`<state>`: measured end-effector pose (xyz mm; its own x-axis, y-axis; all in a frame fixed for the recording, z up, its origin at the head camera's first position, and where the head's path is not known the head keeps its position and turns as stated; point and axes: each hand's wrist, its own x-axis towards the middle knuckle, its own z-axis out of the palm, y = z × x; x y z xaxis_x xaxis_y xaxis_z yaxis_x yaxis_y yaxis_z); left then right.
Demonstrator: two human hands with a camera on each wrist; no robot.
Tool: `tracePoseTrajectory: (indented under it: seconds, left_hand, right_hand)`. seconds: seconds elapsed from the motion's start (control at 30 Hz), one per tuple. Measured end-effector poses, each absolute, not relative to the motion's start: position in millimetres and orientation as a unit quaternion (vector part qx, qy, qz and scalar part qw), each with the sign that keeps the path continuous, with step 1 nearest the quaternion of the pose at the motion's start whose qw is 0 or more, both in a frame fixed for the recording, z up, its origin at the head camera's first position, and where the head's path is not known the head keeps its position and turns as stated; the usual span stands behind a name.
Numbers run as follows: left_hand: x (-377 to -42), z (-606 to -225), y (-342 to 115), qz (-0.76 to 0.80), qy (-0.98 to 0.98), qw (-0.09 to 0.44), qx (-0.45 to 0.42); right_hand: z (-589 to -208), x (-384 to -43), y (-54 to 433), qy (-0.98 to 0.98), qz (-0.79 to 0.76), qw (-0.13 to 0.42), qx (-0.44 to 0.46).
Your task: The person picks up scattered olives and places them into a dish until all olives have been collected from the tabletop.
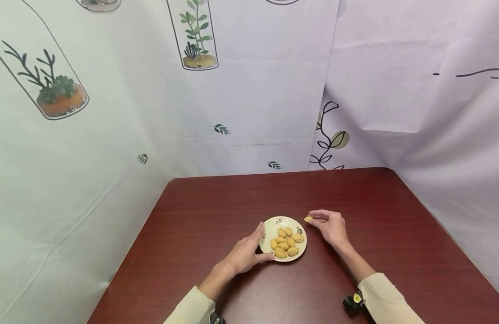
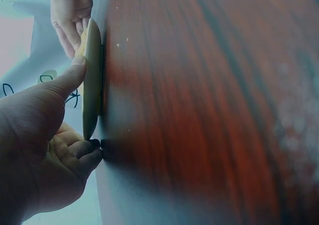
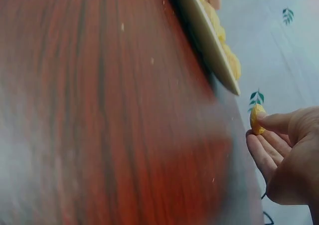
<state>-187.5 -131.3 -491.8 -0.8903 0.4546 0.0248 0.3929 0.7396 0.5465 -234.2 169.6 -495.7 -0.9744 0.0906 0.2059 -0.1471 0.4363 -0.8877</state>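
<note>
A round cream plate (image 1: 269,228) with small printed marks holds several knobbly yellow oval pieces (image 1: 290,242) that look like snacks. My left hand (image 1: 243,254) grips the plate's left rim. In the left wrist view the thumb (image 2: 75,73) lies over the upper edge and the fingers curl at the lower edge. Just right of the plate, my right hand (image 1: 330,227) pinches one yellow oval piece (image 3: 257,119) between thumb and fingertips. That piece is off the plate, close to its right rim.
A dark red wooden table (image 1: 200,207) lies under everything. Tiny pale crumbs dot its surface in the wrist views. Behind and at both sides hang white printed cloths (image 1: 253,99). Both forearms wear cream sleeves, with a black device (image 1: 352,305) at the right wrist.
</note>
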Motion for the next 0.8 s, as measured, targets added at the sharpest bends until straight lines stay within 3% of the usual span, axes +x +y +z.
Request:
tracePoseTrajectory:
  seconds: [0.8]
  left_hand:
    - [-188.3,-491.5,-131.9,0.278,0.930,0.056,0.235]
  right_hand:
    - [-482.1,-218.6,110.3,-0.830,0.544,0.092,0.080]
